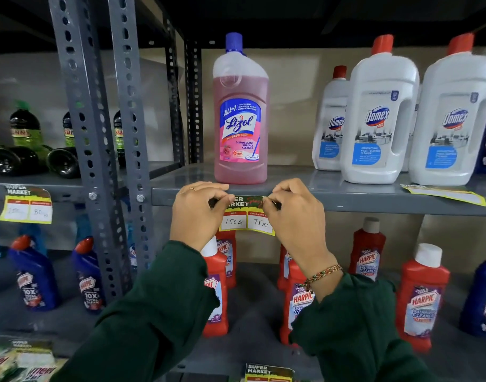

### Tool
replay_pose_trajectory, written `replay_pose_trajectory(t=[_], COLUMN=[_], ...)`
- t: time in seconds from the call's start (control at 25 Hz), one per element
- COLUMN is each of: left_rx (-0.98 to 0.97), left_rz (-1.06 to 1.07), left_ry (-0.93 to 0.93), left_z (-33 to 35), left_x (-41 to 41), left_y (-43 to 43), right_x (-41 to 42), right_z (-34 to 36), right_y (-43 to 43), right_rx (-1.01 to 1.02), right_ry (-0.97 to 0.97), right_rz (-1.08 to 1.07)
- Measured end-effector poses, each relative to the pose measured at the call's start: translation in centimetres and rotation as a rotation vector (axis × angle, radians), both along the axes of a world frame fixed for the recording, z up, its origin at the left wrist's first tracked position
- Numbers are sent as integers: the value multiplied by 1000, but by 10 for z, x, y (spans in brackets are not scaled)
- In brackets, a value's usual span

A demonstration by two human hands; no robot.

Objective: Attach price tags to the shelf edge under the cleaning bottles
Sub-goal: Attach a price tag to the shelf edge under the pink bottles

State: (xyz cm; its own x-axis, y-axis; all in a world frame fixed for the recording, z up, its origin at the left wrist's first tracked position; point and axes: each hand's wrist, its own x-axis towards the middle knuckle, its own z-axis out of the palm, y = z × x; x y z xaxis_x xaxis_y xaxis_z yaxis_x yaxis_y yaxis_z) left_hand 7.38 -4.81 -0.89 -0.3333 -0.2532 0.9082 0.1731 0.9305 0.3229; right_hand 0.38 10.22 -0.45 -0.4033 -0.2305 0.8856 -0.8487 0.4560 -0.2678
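Observation:
A yellow and green price tag (246, 218) reading 150 Rs and 75 Rs hangs against the grey shelf edge (360, 202), directly below a pink Lizol bottle (240, 119). My left hand (199, 213) pinches the tag's upper left corner. My right hand (294, 213) pinches its upper right corner. Both hands press the tag's top strip onto the shelf edge. Three white Domex bottles (377, 119) stand on the same shelf to the right.
Another tag (445, 194) lies flat on the shelf under the Domex bottles. A tag (27, 205) hangs on the left rack's edge below green bottles (24, 128). Red Harpic bottles (421, 296) and blue ones (35, 274) fill the lower shelf. Perforated grey uprights (106, 133) stand left.

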Motion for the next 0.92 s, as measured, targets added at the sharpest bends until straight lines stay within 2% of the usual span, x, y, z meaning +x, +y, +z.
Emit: replay_pose_trajectory(t=[0.28,0.44,0.64,0.8,0.92], left_rx=[-22,-3,-82,-89,-80], left_rz=[58,135,282,233,176], left_ry=[28,35,0,143,166], left_z=[2,-5,-14,-16,-16], left_x=[-10,-18,-35,-34,-32], left_y=[-2,-1,2,-7,-18], right_x=[0,-4,-22,-30,-31], right_z=[1,-2,-3,-6,-4], right_y=[-7,-10,-14,-8,-4], right_rx=[-54,-27,62,31,23], right_ry=[27,116,27,92,101], right_rz=[-50,-124,-180,-146,-90])
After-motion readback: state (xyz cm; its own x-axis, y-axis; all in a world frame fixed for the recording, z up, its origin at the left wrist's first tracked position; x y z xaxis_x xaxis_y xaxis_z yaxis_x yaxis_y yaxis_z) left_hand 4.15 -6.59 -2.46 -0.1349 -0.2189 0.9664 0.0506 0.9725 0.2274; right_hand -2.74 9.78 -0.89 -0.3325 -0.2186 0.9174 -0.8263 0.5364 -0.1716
